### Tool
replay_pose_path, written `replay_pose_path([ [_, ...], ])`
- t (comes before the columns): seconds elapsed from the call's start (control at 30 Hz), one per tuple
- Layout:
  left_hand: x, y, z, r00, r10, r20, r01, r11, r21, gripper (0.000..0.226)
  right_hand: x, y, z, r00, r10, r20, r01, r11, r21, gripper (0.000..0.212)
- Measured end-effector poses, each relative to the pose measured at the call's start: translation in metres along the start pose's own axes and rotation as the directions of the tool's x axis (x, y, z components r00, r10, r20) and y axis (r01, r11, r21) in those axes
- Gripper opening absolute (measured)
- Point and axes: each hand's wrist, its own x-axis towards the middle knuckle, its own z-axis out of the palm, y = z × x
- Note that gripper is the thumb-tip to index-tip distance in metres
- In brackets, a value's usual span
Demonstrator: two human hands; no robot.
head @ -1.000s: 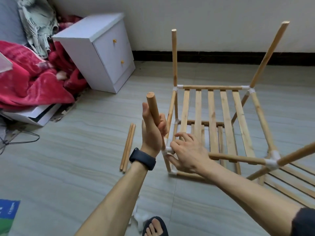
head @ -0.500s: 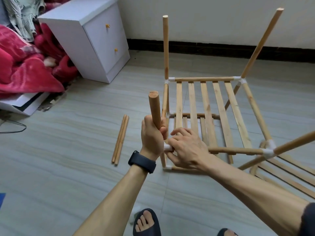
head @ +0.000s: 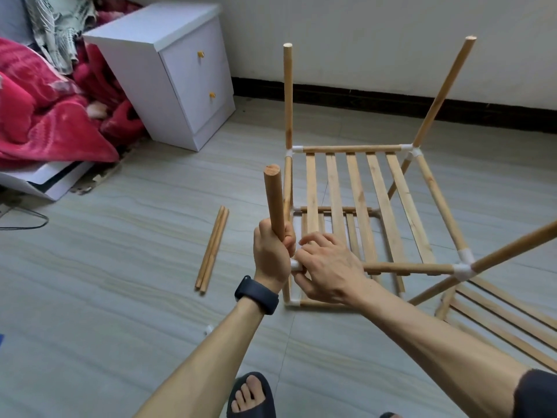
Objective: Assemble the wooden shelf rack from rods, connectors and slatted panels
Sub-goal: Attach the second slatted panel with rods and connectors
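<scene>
The partly built wooden rack (head: 358, 188) stands on the floor, with a slatted panel between rods and white connectors, and rods rising at three corners. My left hand (head: 271, 254) grips an upright wooden rod (head: 273, 200) at the rack's near-left corner. My right hand (head: 327, 267) pinches the white connector (head: 294, 264) just below that rod; the rod's lower end is hidden by my hands. A lower slatted panel shows beneath the upper one.
Two loose rods (head: 212, 247) lie together on the tiled floor left of the rack. Another slatted panel (head: 506, 324) lies at the right. A white bedside cabinet (head: 177, 73) and red bedding (head: 45, 110) sit at the back left. My sandalled foot (head: 251, 396) is at the bottom.
My left hand has closed round the rod, brought it upright and lowered it towards the connector. My right hand has stayed on the connector. The view shifted a little.
</scene>
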Motion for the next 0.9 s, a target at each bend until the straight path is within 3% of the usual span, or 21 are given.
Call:
replay_pose_path([
  [0.27,0.006,-0.009,-0.005,0.979,0.03,0.2,-0.026,0.999,-0.022,0.042,0.001,0.01,0.002,1.0,-0.024,-0.007,0.024,1.0,0.02,0.028],
  [0.4,0.006,-0.002,-0.005,0.979,0.016,0.203,-0.012,1.0,-0.018,0.043,0.004,0.008,-0.001,1.0,-0.023,0.022,0.022,1.0,0.018,0.019],
  [0.5,0.009,0.004,-0.012,0.972,0.024,0.232,-0.044,0.996,0.082,0.054,0.006,0.006,0.0,1.0,-0.013,0.007,0.013,1.0,-0.02,0.027],
  [0.6,0.016,-0.003,-0.045,0.985,0.121,0.127,-0.156,0.933,0.323,0.051,0.009,0.001,0.0,1.0,0.022,-0.013,-0.022,1.0,0.011,0.033],
  [0.67,0.02,-0.022,-0.083,0.99,0.103,-0.096,-0.052,0.903,0.426,0.04,0.008,-0.003,0.002,0.998,0.061,-0.022,-0.059,0.996,0.064,0.036],
  [0.73,0.021,-0.051,-0.127,0.97,-0.026,-0.241,0.165,0.801,0.576,0.024,0.007,-0.011,0.003,0.997,0.08,0.016,-0.081,0.993,0.088,0.037],
  [0.77,0.019,-0.069,-0.148,0.964,-0.133,-0.23,0.258,0.673,0.693,0.017,0.006,-0.016,0.004,0.995,0.082,0.052,-0.087,0.992,0.094,0.037],
  [0.83,0.005,-0.106,-0.182,0.916,-0.366,-0.162,0.303,0.371,0.878,0.011,0.003,-0.025,0.006,0.99,0.081,0.113,-0.093,0.991,0.099,0.039],
  [0.9,-0.012,-0.135,-0.202,0.826,-0.543,-0.148,0.282,0.171,0.944,0.028,0.001,-0.032,0.008,0.99,0.082,0.114,-0.093,0.991,0.095,0.041],
])
